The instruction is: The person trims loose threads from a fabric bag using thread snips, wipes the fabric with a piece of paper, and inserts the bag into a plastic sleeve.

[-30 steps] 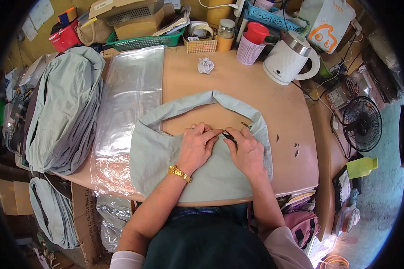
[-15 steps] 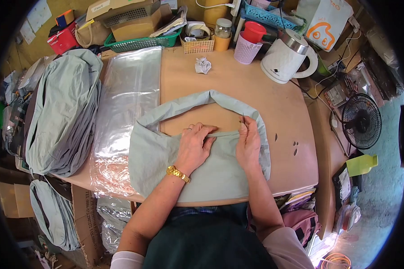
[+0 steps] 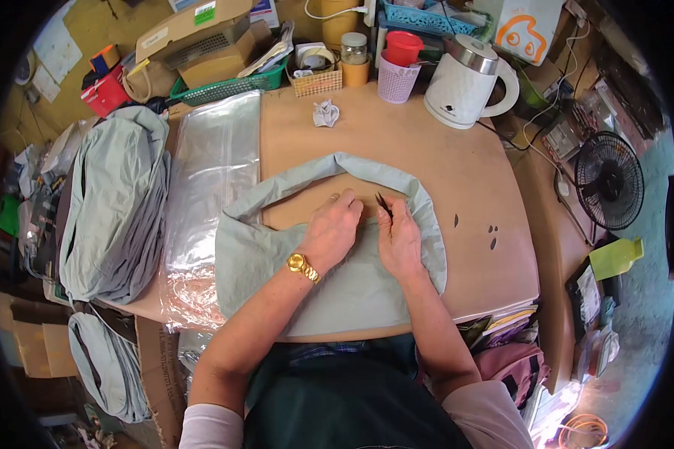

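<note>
A pale grey-green cloth bag [image 3: 326, 288] with a wide strap loop lies flat on the brown-covered table in front of me. My left hand [image 3: 332, 230], with a gold watch on the wrist, is closed over the upper edge of the bag's opening. Its fingertips are pinched together there, and a bit of the edge seems to be between them. My right hand [image 3: 399, 241] holds small dark thread snips [image 3: 384, 203], points up and to the left. That hand rests over the right side of the bag, close to the left fingers.
Clear plastic bags [image 3: 213, 172] lie left of the cloth bag, beside a pile of similar grey-green bags [image 3: 112, 206]. Crumpled paper [image 3: 326, 113], a white kettle [image 3: 460, 86] and a lilac cup [image 3: 398, 78] stand toward the back. A black fan [image 3: 609, 179] is at right.
My right hand has moved left toward my left hand, and the snips now show more clearly. My left fingers have curled from lying along the edge into a pinch. The view has shifted slightly.
</note>
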`<state>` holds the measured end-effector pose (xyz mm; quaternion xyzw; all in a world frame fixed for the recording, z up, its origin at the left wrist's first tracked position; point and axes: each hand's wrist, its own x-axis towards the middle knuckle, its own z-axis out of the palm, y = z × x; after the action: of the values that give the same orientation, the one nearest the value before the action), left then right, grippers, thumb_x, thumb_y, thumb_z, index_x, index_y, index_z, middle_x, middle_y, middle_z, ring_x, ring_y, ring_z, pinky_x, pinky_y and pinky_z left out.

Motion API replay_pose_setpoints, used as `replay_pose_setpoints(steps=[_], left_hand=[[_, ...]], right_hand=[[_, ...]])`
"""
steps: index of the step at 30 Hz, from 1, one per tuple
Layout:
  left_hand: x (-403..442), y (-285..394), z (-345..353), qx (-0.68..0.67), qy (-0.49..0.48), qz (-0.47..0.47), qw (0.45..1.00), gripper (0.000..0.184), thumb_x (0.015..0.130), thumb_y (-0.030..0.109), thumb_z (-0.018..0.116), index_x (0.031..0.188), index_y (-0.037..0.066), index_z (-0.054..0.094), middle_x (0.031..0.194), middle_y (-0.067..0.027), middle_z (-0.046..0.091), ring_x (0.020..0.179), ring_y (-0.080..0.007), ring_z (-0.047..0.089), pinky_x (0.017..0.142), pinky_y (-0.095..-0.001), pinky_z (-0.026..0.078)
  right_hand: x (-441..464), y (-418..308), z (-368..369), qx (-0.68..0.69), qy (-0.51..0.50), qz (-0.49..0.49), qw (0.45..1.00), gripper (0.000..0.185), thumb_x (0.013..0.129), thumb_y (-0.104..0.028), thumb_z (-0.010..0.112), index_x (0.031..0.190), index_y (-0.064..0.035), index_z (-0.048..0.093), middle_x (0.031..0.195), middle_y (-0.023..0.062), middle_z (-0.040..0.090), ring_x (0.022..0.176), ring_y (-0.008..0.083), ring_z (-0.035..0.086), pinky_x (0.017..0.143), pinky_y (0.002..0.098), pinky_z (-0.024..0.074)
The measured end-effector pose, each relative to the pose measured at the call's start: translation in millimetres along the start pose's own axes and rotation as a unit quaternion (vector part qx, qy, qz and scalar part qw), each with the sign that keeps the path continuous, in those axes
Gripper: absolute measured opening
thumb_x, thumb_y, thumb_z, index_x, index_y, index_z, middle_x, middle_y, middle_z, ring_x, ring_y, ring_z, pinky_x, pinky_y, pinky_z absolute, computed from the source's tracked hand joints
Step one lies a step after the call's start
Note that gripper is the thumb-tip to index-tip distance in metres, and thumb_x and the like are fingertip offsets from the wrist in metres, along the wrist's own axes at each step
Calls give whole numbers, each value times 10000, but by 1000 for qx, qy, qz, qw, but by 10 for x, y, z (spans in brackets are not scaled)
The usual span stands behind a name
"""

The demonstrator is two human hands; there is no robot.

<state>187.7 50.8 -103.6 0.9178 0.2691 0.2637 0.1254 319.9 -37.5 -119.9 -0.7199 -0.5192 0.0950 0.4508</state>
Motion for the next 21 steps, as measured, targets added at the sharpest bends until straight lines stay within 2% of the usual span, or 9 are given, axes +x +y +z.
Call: replay_pose_setpoints(steps=[5, 7, 11, 13, 14, 15, 16, 20, 21], left_hand=[[-107, -65, 130, -15, 29, -4, 999, 115, 786, 19, 640, 876, 2, 569, 847, -153, 555, 818, -335, 597, 718, -439, 507], [-130, -110, 211, -125, 75, -62, 987, 79, 848, 34, 620, 854, -5, 552, 849, -160, 552, 791, -344, 583, 706, -424, 493], [-126, -169, 194, -176, 64, -120, 975, 125, 921, 87, 587, 850, -7, 546, 833, -166, 556, 747, -337, 565, 674, -397, 476], [-149, -337, 225, -216, 139, -140, 956, 166, 943, 127, 595, 852, -3, 545, 815, -139, 581, 713, -296, 558, 642, -377, 468], [-147, -361, 165, -216, 138, -141, 956, 166, 943, 127, 595, 852, -3, 545, 815, -139, 581, 713, -296, 558, 642, -377, 468], [-140, -379, 86, -368, 117, -242, 890, 210, 968, 177, 585, 852, 6, 542, 783, -83, 555, 716, -226, 546, 646, -351, 466], [-142, -416, 26, -507, 90, -333, 790, 256, 993, 227, 574, 852, 16, 539, 751, -27, 528, 719, -155, 534, 649, -326, 463], [-225, -635, 72, -618, 39, -261, 740, 200, 897, 170, 687, 928, -5, 596, 766, -54, 614, 739, -199, 586, 664, -349, 475], [-128, -357, 3, -479, 85, -153, 860, 197, 869, 156, 715, 949, -2, 628, 757, -60, 616, 739, -206, 593, 671, -354, 476]], right_hand=[[0, -40, -26, 0, 3, -5, 1000, 247, 987, -149, 537, 1170, 13, 508, 1074, 220, 566, 937, 425, 613, 762, 476, 513], [-1, 3, -23, 23, 13, -36, 999, 299, 934, -148, 621, 1179, -5, 524, 1083, 197, 540, 931, 412, 613, 764, 467, 521], [-27, -105, -101, -11, -19, -28, 999, 336, 850, -124, 716, 1138, -20, 576, 1088, 162, 543, 927, 382, 621, 772, 455, 530], [-29, -67, -104, -35, -56, -5, 998, 329, 781, -92, 771, 1072, -33, 628, 1081, 137, 541, 923, 348, 632, 773, 439, 539], [-34, -56, -89, -35, -57, -4, 998, 329, 781, -92, 771, 1072, -33, 628, 1081, 137, 541, 923, 348, 632, 773, 439, 539], [-37, -46, -75, -41, -51, -5, 998, 309, 774, -76, 774, 1049, -37, 638, 1073, 128, 543, 918, 340, 635, 768, 435, 540], [-40, -38, -64, -48, -45, -6, 998, 289, 768, -59, 776, 1026, -41, 648, 1065, 120, 544, 914, 332, 639, 763, 430, 541], [-32, -72, -63, -37, -35, -17, 999, 294, 759, -50, 782, 1024, -53, 652, 1036, 115, 553, 897, 333, 644, 752, 423, 541], [-27, -86, -59, -23, -8, -38, 999, 268, 738, -38, 796, 967, -31, 656, 970, 114, 550, 838, 316, 620, 714, 401, 520]])
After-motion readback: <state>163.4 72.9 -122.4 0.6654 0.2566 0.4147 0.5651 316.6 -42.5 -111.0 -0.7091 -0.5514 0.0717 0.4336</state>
